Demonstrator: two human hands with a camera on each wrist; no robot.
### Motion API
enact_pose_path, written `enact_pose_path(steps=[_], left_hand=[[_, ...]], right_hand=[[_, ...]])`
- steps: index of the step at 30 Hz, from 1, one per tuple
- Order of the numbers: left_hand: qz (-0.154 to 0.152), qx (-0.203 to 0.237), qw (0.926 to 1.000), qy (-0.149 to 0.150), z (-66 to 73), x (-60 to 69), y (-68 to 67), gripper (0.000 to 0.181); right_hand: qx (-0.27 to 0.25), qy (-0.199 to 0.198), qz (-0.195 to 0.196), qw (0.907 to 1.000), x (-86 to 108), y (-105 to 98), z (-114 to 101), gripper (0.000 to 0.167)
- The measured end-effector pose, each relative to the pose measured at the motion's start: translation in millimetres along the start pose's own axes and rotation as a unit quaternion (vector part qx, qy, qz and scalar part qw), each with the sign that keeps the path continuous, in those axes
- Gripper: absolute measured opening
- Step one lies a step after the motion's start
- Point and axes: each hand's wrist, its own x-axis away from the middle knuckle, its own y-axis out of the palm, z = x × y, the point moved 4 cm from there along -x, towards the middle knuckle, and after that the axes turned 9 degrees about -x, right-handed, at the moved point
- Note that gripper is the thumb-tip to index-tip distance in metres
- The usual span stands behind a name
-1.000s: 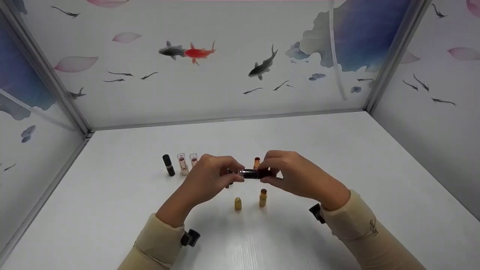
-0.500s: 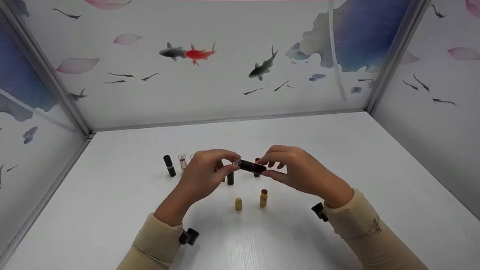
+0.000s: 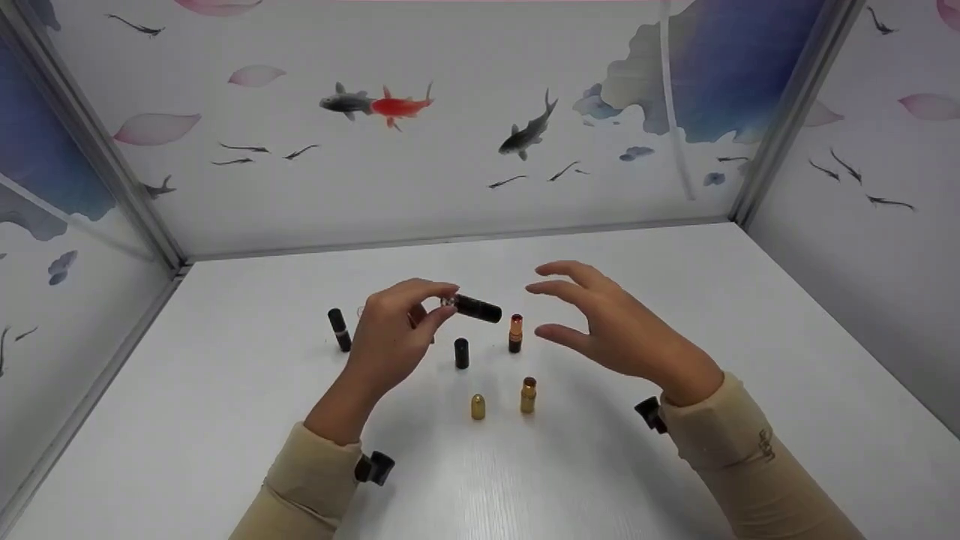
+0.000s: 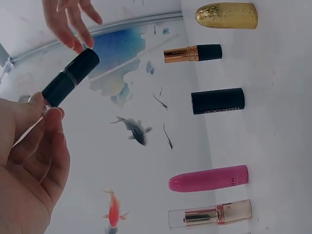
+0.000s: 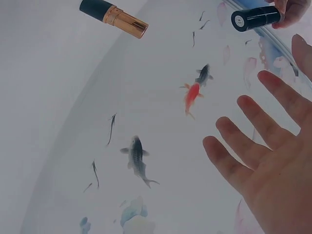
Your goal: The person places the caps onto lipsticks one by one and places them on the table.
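Between thumb and fingertips, my left hand [image 3: 397, 330] pinches the clear end of a black lipstick tube [image 3: 478, 308], held tilted above the table. In the left wrist view the tube [image 4: 70, 77] shows a thin band round its middle. My right hand [image 3: 626, 330] is apart from it, fingers spread and holding nothing; its palm [image 5: 278, 180] shows in the right wrist view. Below the hands stand a black cap [image 3: 461, 353] and an orange-gold lipstick base [image 3: 515, 334]. Nearer the front are a gold cap [image 3: 478, 407] and an uncapped gold tube [image 3: 529, 395].
A black lipstick [image 3: 339, 330] stands at the left of the white table [image 3: 225, 420]. In the left wrist view a pink tube [image 4: 208, 179] and a clear lipstick [image 4: 210, 214] stand beside the black cap. Printed panels [image 3: 450, 187] enclose the table's back and sides.
My right hand has let go of the black tube and moved up and right, its fingers spreading. My left hand has carried the tube left and up, uncovering the black cap and the orange-gold lipstick.
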Motion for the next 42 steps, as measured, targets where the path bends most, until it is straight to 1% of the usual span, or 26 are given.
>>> enact_pose_path(steps=[3, 7, 11, 13, 15, 17, 19, 21, 24, 26, 28, 32, 36, 38, 42], left_hand=[[0.006, -0.005, 0.9999, 0.007, -2.8, -1.9, 1.4, 0.026], [0.001, -0.025, 0.9996, 0.015, -6.1, -3.7, 5.3, 0.025], [0.007, -0.044, 0.9990, 0.005, -9.0, -5.2, 6.4, 0.023], [0.006, -0.043, 0.9991, -0.002, -9.5, -7.2, 8.0, 0.021], [-0.006, -0.036, 0.9993, -0.007, -9.8, -10.9, 12.4, 0.020], [-0.028, -0.035, 0.9989, -0.011, -9.5, -15.9, 17.7, 0.020], [-0.052, -0.037, 0.9977, -0.024, -9.2, -20.9, 22.0, 0.021], [-0.074, -0.049, 0.9950, -0.046, -9.5, -25.5, 25.4, 0.021], [-0.113, -0.073, 0.9874, -0.083, -11.5, -30.1, 31.0, 0.020], [-0.138, -0.091, 0.9812, -0.100, -13.3, -31.8, 35.4, 0.019], [-0.156, -0.111, 0.9755, -0.109, -15.7, -32.1, 39.4, 0.018], [-0.163, -0.152, 0.9684, -0.112, -21.6, -31.6, 44.4, 0.018], [-0.163, -0.188, 0.9629, -0.104, -25.7, -30.5, 47.1, 0.018], [-0.168, -0.200, 0.9602, -0.100, -27.7, -29.0, 48.6, 0.018], [-0.179, -0.208, 0.9570, -0.095, -32.0, -24.8, 52.9, 0.017]], right_hand=[[0.003, 0.006, -0.007, 0.9999, -0.3, -0.6, 0.6, 0.052], [0.005, 0.012, -0.008, 0.9999, 0.3, -1.2, 2.2, 0.051], [0.003, 0.006, -0.009, 0.9999, -0.7, -1.6, 1.1, 0.045], [0.000, -0.001, -0.007, 1.0000, -1.0, -2.1, -0.3, 0.042], [-0.001, -0.007, -0.003, 1.0000, -0.6, -3.1, -1.3, 0.040], [0.000, -0.009, 0.000, 1.0000, -0.2, -4.5, -2.0, 0.039], [0.001, -0.006, 0.001, 1.0000, 0.0, -5.8, -2.3, 0.038], [0.002, -0.001, -0.001, 1.0000, -0.3, -6.5, -2.0, 0.037], [-0.003, 0.006, -0.005, 1.0000, -0.4, -6.7, -1.3, 0.036], [-0.008, 0.008, -0.010, 0.9999, -0.1, -6.8, -0.9, 0.035], [-0.014, 0.009, -0.013, 0.9998, -0.2, -6.6, -0.7, 0.034], [-0.017, 0.018, -0.013, 0.9996, -0.9, -6.8, 0.1, 0.033], [-0.014, 0.027, -0.017, 0.9994, -1.2, -6.1, 1.3, 0.033], [-0.014, 0.028, -0.023, 0.9992, -1.2, -4.3, 1.8, 0.033], [-0.015, 0.035, -0.031, 0.9988, -0.6, -0.1, 3.3, 0.034]])
